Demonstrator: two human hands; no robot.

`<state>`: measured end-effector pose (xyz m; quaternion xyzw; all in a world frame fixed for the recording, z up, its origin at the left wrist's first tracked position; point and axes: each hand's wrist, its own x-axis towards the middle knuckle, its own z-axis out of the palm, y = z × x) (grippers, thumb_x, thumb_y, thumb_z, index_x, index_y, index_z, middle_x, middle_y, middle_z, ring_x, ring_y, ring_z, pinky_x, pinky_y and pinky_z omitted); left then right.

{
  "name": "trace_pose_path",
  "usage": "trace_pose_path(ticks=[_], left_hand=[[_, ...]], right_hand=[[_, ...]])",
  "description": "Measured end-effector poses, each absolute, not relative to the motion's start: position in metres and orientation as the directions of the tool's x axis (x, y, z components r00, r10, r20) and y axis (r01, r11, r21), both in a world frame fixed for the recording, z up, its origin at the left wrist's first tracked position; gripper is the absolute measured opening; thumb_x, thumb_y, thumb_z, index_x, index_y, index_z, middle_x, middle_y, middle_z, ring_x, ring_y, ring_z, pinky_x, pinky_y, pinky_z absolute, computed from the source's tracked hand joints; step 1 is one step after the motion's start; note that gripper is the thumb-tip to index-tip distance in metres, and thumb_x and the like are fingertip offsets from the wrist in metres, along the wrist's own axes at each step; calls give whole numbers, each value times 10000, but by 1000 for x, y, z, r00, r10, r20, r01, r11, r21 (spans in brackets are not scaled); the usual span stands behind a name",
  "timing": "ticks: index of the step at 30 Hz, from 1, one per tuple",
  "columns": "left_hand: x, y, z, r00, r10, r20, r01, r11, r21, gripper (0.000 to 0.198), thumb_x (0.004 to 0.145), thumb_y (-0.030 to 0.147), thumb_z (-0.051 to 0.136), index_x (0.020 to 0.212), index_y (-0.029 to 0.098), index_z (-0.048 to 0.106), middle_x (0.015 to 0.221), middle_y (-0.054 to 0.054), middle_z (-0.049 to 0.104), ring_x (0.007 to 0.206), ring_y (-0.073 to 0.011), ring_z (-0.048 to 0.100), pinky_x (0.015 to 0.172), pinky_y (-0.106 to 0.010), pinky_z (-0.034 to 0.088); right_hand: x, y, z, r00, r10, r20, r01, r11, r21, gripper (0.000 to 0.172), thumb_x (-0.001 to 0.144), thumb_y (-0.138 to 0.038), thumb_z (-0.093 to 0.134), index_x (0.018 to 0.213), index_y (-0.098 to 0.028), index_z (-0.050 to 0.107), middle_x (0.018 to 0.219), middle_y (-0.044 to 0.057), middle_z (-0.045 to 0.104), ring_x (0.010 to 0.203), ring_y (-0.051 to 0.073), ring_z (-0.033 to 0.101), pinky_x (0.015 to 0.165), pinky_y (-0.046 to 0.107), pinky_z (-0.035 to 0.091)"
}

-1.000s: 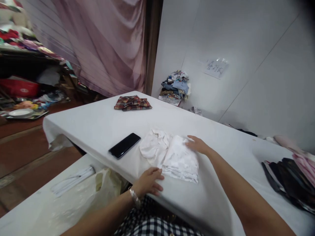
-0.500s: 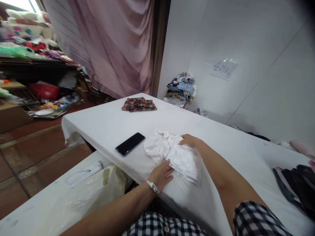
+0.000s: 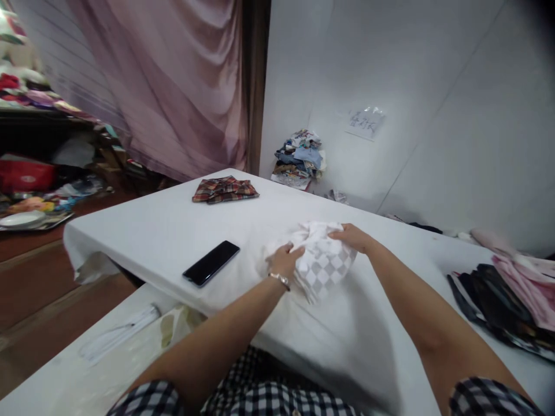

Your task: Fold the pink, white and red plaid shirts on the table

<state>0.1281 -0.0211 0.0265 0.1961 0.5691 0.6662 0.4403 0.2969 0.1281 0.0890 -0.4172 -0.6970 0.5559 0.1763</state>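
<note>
A white garment with a pale grey check (image 3: 325, 266) is bunched between my two hands above the near edge of the white-covered table (image 3: 165, 222). My left hand (image 3: 285, 261), with a silver bracelet at the wrist, grips its left side; the thumb shows and the other fingers are partly hidden by cloth. At the upper right, my right hand (image 3: 352, 238) pinches the garment between thumb and fingers. Left of the garment lies a black phone (image 3: 211, 263), apart from both hands.
Folded red plaid cloth (image 3: 225, 189) lies toward the far corner. Dark folded clothes (image 3: 494, 297) and pink clothes (image 3: 526, 283) are at the right. A clothes pile (image 3: 299, 156) stands by the wall. A plastic bag (image 3: 143, 346) sits on a lower white surface at left.
Both hands have lifted and shifted the garment, and its grey check now faces me. My left hand has gone from resting at its edge to gripping it. The view has turned right.
</note>
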Motion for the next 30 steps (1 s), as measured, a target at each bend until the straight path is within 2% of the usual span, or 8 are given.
trace_pose_path(ticks=[2, 5, 9, 14, 17, 20, 24, 30], left_hand=[[118, 2, 64, -565, 817, -114, -222, -18, 975, 298, 549, 237, 796, 749, 178, 583, 847, -5, 631, 986, -210, 550, 850, -278, 413], [110, 26, 113, -478, 847, 233, 185, -162, 969, 224, 627, 260, 738, 681, 182, 535, 706, 39, 561, 785, -154, 536, 745, -250, 407], [114, 17, 112, -283, 834, 473, 488, -299, 820, 192, 695, 276, 668, 689, 193, 495, 692, 39, 547, 699, -134, 514, 689, -242, 384], [128, -50, 16, -68, 971, 227, 665, -126, 736, 200, 681, 195, 645, 844, 204, 529, 612, 58, 496, 594, -142, 483, 612, -258, 351], [134, -85, -22, -4, 994, 107, 694, -74, 716, 395, 673, 157, 620, 1057, 185, 536, 663, 48, 519, 625, -150, 501, 631, -271, 367], [136, -99, -26, 15, 998, 68, 642, -62, 764, 593, 712, 275, 644, 1265, 183, 449, 707, 42, 536, 655, -155, 519, 658, -282, 396], [137, -94, -13, -77, 997, -24, 474, 58, 878, 536, 833, 493, 496, 1259, 170, 454, 660, 42, 526, 643, -159, 529, 639, -283, 412], [145, -68, 3, -167, 936, -311, 209, 342, 916, 474, 846, 357, 481, 1251, 113, 469, 585, 52, 490, 488, -111, 434, 515, -248, 365]], right_hand=[[312, 133, 107, -509, 860, -41, 271, 115, -956, 274, 617, -334, 755, 813, -154, 692, 848, 81, 736, 765, 225, 667, 688, 313, 523], [334, 133, 125, -372, 910, 185, 102, 238, -966, 318, 587, -359, 766, 814, -153, 683, 863, 66, 730, 791, 216, 653, 734, 315, 505], [364, 104, 102, -232, 942, 243, 119, 275, -954, 405, 575, -372, 765, 911, -157, 697, 934, 63, 727, 885, 250, 642, 801, 358, 494], [403, 30, 16, -323, 945, 48, 407, 184, -894, 342, 617, -356, 724, 887, -146, 721, 906, 66, 730, 905, 305, 644, 824, 423, 497], [416, -10, -12, -433, 899, 56, 397, 247, -884, 361, 666, -287, 690, 1014, -195, 713, 1119, 71, 687, 1054, 301, 605, 914, 417, 471], [421, -29, -12, -459, 887, 51, 383, 250, -889, 392, 711, -271, 644, 1098, -229, 691, 1250, 70, 625, 1164, 300, 546, 998, 446, 414], [426, -31, -2, -444, 894, -56, 304, 91, -948, 477, 733, -271, 620, 1207, -221, 627, 1243, 66, 630, 1176, 289, 540, 1022, 455, 386], [419, -23, -8, -115, 979, -166, 220, -138, -966, 610, 804, -448, 593, 1340, -171, 504, 1124, 97, 661, 1013, 245, 608, 872, 347, 464]])
